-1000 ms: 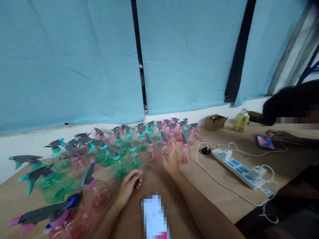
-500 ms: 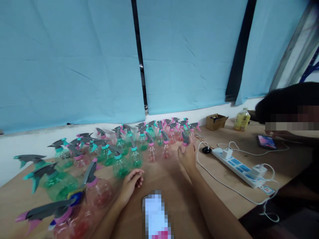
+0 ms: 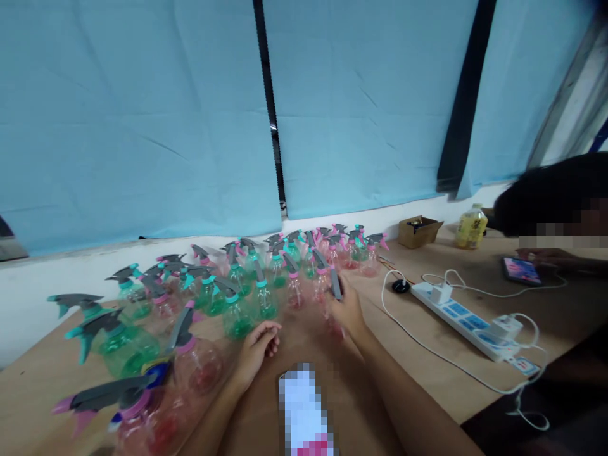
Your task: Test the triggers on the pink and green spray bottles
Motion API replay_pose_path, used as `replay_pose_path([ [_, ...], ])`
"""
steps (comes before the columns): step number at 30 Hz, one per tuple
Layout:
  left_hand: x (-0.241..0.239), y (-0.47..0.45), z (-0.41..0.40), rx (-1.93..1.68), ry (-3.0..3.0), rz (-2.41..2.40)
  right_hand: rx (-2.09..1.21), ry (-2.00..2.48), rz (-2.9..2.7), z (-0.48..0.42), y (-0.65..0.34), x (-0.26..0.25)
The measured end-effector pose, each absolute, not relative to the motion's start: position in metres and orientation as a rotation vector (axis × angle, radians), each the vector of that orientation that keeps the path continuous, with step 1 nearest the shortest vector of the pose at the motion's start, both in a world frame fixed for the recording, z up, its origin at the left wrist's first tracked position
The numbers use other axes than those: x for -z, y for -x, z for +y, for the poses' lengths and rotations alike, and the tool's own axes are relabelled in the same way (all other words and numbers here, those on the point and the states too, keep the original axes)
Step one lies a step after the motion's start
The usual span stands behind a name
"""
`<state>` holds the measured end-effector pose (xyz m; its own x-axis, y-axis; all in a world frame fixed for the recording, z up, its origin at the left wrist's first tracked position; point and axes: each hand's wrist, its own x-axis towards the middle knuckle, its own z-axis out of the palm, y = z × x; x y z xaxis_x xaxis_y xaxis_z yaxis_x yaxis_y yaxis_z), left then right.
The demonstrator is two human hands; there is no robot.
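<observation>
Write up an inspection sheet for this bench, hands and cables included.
Surface: brown tabletop, bare patches at centre and right.
Job's things: pink and green spray bottles, crowded from left to centre.
Clutter: phone in front; cardboard box and yellow drink bottle at back right.
Left hand: fingers loosely curled, nothing seen in it.
Right hand: around a pink spray bottle; whether lifted, unclear.
Cables: white cables around power strip, two adapters plugged in.
Surroundings: blue curtains; co-worker at right.

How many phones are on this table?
2: a near phone between your forearms, and a far phone at right, beside another person's hand. Others may be hidden behind the spray bottles.
</observation>
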<state>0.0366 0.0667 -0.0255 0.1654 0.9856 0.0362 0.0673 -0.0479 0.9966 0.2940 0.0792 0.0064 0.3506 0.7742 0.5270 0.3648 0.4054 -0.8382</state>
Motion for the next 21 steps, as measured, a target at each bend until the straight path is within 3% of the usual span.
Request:
replay_pose_path([
  [5, 0.020, -0.039, 0.063, -1.072, -1.401, 1.109, -0.629, 0.756, -1.485, 0.077, -0.269, -0.013],
  [11, 0.020, -0.040, 0.061, -1.077, -1.423, 1.117, -1.251, 0.494, -1.623, 0.081, -0.240, -0.021],
  [21, 0.020, -0.042, 0.061, -1.061, -1.448, 1.133, -1.302, 0.595, -1.488, 0.078, -0.235, -0.022],
])
